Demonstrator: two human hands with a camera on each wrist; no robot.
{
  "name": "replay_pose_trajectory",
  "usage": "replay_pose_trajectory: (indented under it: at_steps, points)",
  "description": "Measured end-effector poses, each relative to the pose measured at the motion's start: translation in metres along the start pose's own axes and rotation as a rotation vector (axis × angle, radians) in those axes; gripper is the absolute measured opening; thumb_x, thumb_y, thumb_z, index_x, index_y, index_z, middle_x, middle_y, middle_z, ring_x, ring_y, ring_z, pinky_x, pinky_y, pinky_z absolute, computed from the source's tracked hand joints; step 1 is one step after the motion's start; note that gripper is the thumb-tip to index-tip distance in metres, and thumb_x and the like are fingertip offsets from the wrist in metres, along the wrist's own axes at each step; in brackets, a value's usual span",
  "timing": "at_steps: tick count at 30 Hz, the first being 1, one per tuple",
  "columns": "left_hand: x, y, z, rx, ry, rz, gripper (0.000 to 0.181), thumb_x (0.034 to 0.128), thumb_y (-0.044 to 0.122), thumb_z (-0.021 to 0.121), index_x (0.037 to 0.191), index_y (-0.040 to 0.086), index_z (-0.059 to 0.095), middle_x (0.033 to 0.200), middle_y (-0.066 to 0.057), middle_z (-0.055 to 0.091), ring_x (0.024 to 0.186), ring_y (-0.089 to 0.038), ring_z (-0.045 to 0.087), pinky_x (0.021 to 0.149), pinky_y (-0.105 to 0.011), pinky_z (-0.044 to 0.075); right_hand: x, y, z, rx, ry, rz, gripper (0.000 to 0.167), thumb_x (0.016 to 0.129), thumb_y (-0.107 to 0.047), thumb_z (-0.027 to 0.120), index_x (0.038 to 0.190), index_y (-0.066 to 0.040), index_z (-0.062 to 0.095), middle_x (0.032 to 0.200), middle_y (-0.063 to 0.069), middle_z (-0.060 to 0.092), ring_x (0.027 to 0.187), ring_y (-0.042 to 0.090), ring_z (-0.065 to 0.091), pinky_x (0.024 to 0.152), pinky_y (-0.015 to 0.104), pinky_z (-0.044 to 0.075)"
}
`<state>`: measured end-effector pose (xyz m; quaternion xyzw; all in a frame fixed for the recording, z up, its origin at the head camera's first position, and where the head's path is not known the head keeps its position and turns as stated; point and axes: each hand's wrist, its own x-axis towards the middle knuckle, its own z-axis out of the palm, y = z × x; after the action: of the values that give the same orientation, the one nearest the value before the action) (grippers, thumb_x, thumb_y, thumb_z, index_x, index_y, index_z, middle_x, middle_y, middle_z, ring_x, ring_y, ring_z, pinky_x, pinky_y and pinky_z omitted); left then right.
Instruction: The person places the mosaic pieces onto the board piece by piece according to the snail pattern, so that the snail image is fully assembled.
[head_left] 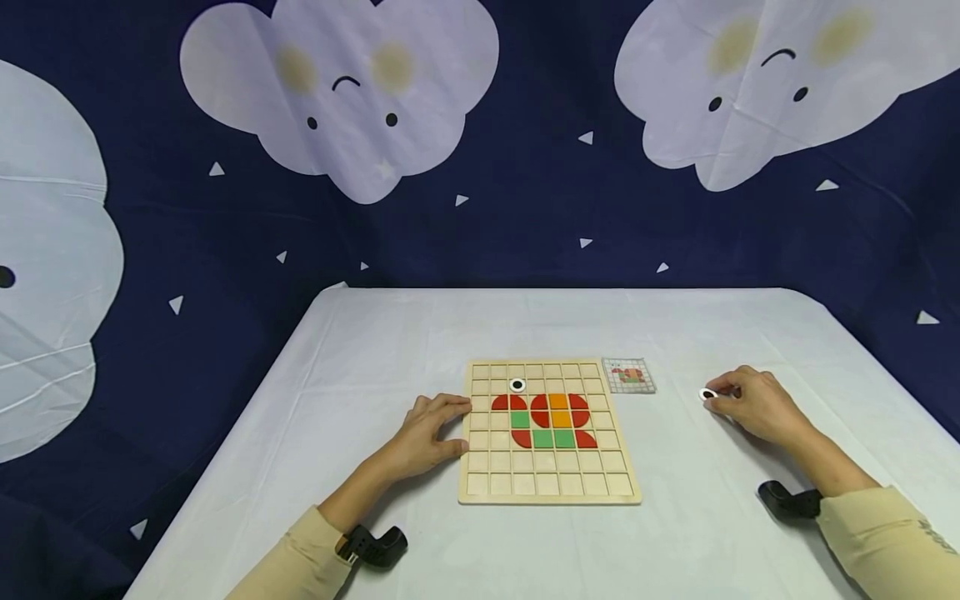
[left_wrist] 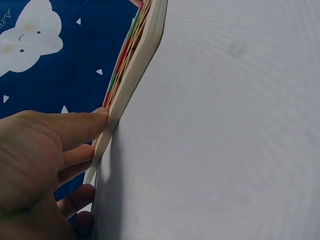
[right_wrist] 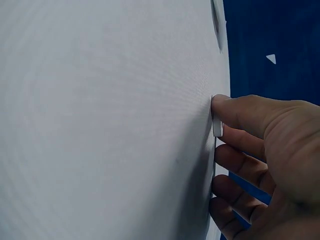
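A pale wooden grid board [head_left: 547,487] lies on the table. Set in its cells are red quarter-round pieces [head_left: 522,438], green square pieces [head_left: 520,419] and orange square pieces [head_left: 558,402]. One round white eye piece with a black dot [head_left: 517,385] sits in an upper cell. My left hand [head_left: 420,437] touches the board's left edge with thumb and fingertips, fingers extended. Off to the right of the board, my right hand [head_left: 761,406] pinches a second white eye piece [head_left: 707,394] between thumb and finger, at the tabletop. In the right wrist view this piece [right_wrist: 217,125] shows edge-on.
A small pattern card [head_left: 630,376] with a similar coloured figure lies by the board's upper right corner. White cloth [head_left: 375,333] covers the table. Behind it hangs a dark blue curtain [head_left: 540,167] with clouds. Both wrists wear black camera mounts [head_left: 381,547].
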<state>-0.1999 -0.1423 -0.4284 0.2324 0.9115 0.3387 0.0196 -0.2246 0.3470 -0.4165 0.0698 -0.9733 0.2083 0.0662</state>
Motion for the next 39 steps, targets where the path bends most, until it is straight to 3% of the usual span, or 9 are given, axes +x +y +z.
replay_pose_trajectory:
  at_steps: [7, 15, 26, 33, 39]
  points:
    - [0.0, -0.002, 0.001, 0.013, 0.013, 0.018, 0.055, 0.0788, 0.019, 0.073, 0.13, 0.008, 0.056, 0.136, 0.0, 0.052, 0.1, -0.014, 0.038, 0.085, -0.033, 0.027, 0.003, -0.014, 0.002, 0.017, -0.027, 0.011, 0.033, 0.08, -0.022, 0.071, 0.103, 0.001, 0.069, 0.096, 0.019, 0.064, 0.085, 0.027, 0.054, 0.068, 0.033, 0.038]
    - [0.0, -0.001, 0.002, 0.007, 0.012, 0.015, 0.055, 0.0789, 0.02, 0.073, 0.13, 0.008, 0.056, 0.136, 0.0, 0.052, 0.101, -0.014, 0.038, 0.086, -0.033, 0.027, 0.02, -0.08, 0.013, 0.102, -0.052, -0.073, 0.029, 0.081, -0.022, 0.071, 0.105, -0.005, 0.07, 0.1, 0.014, 0.064, 0.094, 0.029, 0.053, 0.075, 0.037, 0.039]
    - [0.001, 0.001, 0.001, 0.001, -0.001, -0.002, 0.055, 0.0794, 0.02, 0.073, 0.131, 0.009, 0.056, 0.138, 0.001, 0.051, 0.101, -0.014, 0.037, 0.086, -0.034, 0.027, 0.051, -0.17, 0.052, 0.199, -0.104, -0.18, 0.029, 0.081, -0.028, 0.072, 0.104, -0.012, 0.071, 0.1, 0.003, 0.063, 0.093, 0.023, 0.049, 0.075, 0.033, 0.037]
    - [0.0, -0.001, 0.001, 0.005, 0.007, -0.001, 0.055, 0.0795, 0.02, 0.073, 0.131, 0.009, 0.056, 0.138, 0.001, 0.051, 0.101, -0.014, 0.037, 0.085, -0.033, 0.027, 0.065, -0.2, 0.07, 0.223, -0.16, -0.25, 0.025, 0.084, -0.025, 0.069, 0.106, -0.011, 0.07, 0.102, 0.005, 0.062, 0.093, 0.023, 0.049, 0.076, 0.035, 0.04]
    - [0.001, -0.001, 0.0, 0.01, 0.001, 0.003, 0.054, 0.0802, 0.021, 0.073, 0.131, 0.009, 0.056, 0.137, 0.001, 0.051, 0.101, -0.014, 0.037, 0.085, -0.033, 0.027, 0.073, -0.221, 0.084, 0.239, -0.208, -0.227, 0.026, 0.084, -0.026, 0.07, 0.106, -0.012, 0.07, 0.102, 0.004, 0.061, 0.093, 0.02, 0.048, 0.077, 0.034, 0.043]
